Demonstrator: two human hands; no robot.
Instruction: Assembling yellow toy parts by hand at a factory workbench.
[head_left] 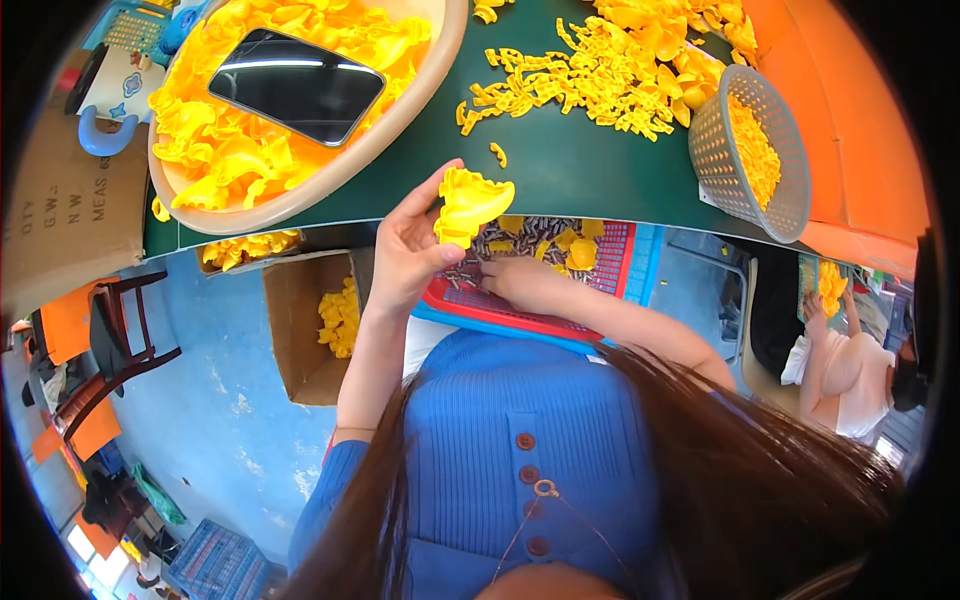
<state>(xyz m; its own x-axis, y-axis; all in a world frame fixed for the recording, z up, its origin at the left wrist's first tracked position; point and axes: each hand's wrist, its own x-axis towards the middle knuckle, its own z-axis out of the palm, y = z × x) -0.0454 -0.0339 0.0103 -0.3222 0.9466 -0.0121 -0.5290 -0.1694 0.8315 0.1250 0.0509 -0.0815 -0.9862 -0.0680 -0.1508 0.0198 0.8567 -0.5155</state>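
Observation:
Between its thumb and fingers my left hand [408,245] grips a curved yellow plastic part [472,205], raised just in front of the table edge. My right hand [530,283] is down in a red plastic basket [612,270] over my lap. Its fingers are bent and drawn together among many small dark-and-silver metal pieces [530,232]; what they pinch is hidden. Several flat yellow pieces [581,254] lie on the metal pieces beside that hand. Under the red basket is a blue one [643,268].
On the green table [400,185], a beige basin [440,60] holds yellow parts with a phone [297,86] on top. Small yellow pieces [580,85] are heaped right of it. A grey perforated basket [715,150] tilts over the right edge. A cardboard box [300,350] stands lower left. Another person [845,370] works at right.

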